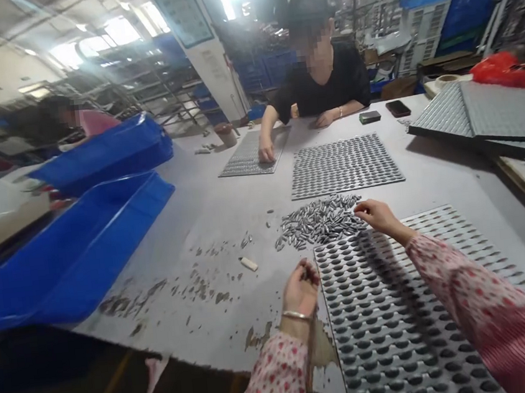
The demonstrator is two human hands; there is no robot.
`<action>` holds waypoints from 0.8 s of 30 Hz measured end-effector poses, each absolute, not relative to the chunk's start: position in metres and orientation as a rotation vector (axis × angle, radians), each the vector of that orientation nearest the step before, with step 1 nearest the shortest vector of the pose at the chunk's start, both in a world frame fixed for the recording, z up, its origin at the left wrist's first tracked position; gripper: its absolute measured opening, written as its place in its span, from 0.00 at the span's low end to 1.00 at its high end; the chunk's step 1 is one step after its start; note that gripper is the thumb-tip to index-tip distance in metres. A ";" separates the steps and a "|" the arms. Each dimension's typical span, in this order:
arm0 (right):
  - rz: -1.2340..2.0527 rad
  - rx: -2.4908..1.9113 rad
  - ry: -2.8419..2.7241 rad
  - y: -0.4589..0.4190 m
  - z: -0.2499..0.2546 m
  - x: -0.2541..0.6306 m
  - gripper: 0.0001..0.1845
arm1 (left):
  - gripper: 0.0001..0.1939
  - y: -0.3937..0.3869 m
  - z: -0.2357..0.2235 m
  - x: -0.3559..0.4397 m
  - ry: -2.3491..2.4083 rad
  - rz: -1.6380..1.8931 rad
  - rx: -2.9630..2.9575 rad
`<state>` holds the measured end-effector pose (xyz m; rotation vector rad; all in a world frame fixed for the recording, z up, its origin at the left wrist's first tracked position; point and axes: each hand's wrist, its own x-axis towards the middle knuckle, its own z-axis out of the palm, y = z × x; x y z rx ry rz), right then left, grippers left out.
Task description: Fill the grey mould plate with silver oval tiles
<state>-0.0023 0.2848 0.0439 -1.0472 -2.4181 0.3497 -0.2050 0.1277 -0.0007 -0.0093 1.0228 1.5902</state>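
A large grey tray [356, 311] with rows of oval hollows lies in front of me, and my right forearm reaches across it. Just beyond its far edge is a heap of small, pointed, silver-grey oval pieces [319, 223]. My right hand [378, 217] hovers at the heap's right end, thumb and fingers pinched together; whatever is between the fingertips is too small to make out. Beside the tray's left edge, my left hand [301, 287] is turned palm up with curled fingers. Dark little pieces show among those fingers, apparently the same grey oval kind.
Across the table [227, 213], a co-worker's hand [266, 151] touches another tray [244, 161]. A filled-looking tray [346, 164] lies beyond the heap. Blue bins [105, 219] stand left; stacked trays [497, 109] sit right. A small cream-coloured tube [249, 263] lies left of the heap.
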 end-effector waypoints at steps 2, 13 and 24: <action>0.300 -1.097 -2.449 0.306 0.048 -0.020 0.15 | 0.10 0.127 0.002 -0.226 0.989 1.623 -0.042; 0.166 -1.127 -2.642 0.352 0.043 -0.080 0.05 | 0.07 0.121 0.026 -0.252 0.916 1.684 -0.309; 0.655 -0.463 -2.490 0.250 0.054 -0.136 0.13 | 0.05 0.183 0.005 -0.282 1.425 1.746 0.267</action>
